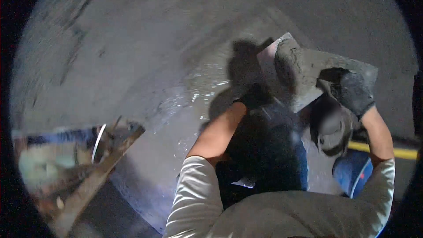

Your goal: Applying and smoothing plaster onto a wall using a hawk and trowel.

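My right hand, in a dark glove, is closed round the handle of a plastering trowel whose grey blade is smeared with wet mortar. My left hand, also in a dark glove, grips a flat plate like a plasterer's hawk from its lower side. Its fingers are mostly lost in shadow. A lump of grey mortar lies on the plate, against the trowel's edge. Both tools are held over a wet grey surface that shines in places.
A wooden plank slants at the lower left, beside blurred clutter. To the lower right are a round, dark, blurred thing, a blue rounded object and a yellow bar. Smooth grey mortar spreads across the upper left.
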The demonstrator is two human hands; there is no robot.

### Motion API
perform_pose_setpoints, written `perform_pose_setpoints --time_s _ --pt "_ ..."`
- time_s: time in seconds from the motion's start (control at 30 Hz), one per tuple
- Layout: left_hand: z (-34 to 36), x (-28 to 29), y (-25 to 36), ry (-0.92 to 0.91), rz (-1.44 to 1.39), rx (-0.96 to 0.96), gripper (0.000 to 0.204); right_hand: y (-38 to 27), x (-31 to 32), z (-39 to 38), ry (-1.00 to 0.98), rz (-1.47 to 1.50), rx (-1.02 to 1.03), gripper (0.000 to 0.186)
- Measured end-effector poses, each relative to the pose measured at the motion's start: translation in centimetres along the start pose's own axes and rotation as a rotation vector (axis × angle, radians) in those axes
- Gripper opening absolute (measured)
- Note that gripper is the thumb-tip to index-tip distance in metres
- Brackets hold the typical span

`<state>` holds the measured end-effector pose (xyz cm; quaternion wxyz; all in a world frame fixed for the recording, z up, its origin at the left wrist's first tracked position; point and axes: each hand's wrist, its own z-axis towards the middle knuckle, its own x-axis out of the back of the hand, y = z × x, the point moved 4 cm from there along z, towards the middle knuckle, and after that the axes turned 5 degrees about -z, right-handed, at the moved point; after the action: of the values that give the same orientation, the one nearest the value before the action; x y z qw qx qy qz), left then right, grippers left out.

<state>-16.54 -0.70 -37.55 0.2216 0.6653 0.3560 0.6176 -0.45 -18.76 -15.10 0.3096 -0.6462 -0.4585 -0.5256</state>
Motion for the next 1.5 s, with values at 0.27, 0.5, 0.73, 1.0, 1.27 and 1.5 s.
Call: perform_pose_setpoints --time_s 0.27,0.5,0.73,1.0,1.27,1.5 --pt "-10.5 3.2 6.5 0.518 0.845 -0.272 0.022 -7.7 9.4 -2.9 0.525 -0.326 0.274 0.022" --pt "-23.7 7.8 7.2 0.638 -0.501 0.476 0.019 -15.0 17.8 -3.1 0.988 -0.162 0.406 0.027" --pt "-30.0 8.9 7.5 0.977 -0.619 0.285 0.017 -21.7 7.9 3.7 0.515 0.257 0.864 0.013" --pt "-35.0 11.8 9.2 0.644 -0.116 0.702 0.029 -24.8 0.3 11.5 0.614 0.224 0.972 0.039" --pt "-38.1 9.7 5.0 1.110 -0.375 0.450 0.033 -33.6 4.0 14.9 0.756 0.247 0.832 0.044" --pt "-38.4 8.3 -2.4 0.913 -0.150 0.771 0.030 -42.3 5.7 13.9 0.987 -0.050 0.956 0.039"
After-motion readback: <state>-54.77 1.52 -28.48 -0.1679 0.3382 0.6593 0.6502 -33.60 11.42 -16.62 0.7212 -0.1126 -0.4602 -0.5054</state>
